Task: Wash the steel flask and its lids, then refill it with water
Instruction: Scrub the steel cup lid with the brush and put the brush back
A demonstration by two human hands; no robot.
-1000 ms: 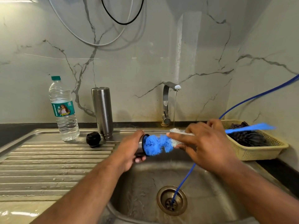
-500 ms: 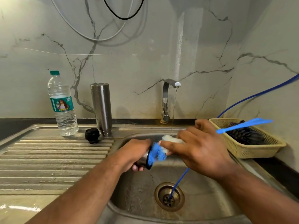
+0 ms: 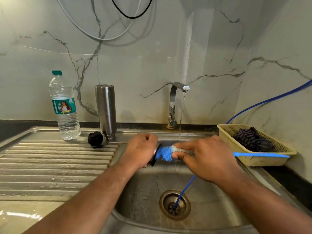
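Head view: scrubbing the steel lid [image 3: 154, 162] over the sink [image 3: 143, 191].
Fingers of the left hand [image 3: 141, 149] wrap the lid; those of the right hand [image 3: 207, 159] pinch the blue brush [image 3: 163, 153] behind its bristles. Twisting the bristles inside, under the tap [image 3: 173, 102], should clean best. The steel flask [image 3: 105, 112] stands upright by the wall.

The only print in view is on the clear plastic water bottle with a green cap [image 3: 65, 115], which stands upright on the ribbed steel drainboard [image 3: 50, 162]. A teal label [image 3: 58, 107] wraps round the middle of the bottle. At the label's upper right is a small black-and-white QR code [image 3: 70, 100], next to a printed picture of a person. Under the picture is a single line of yellow capital letters [image 3: 65, 112]. They are too small and blurred to make out, so no word, brand or number can be read.
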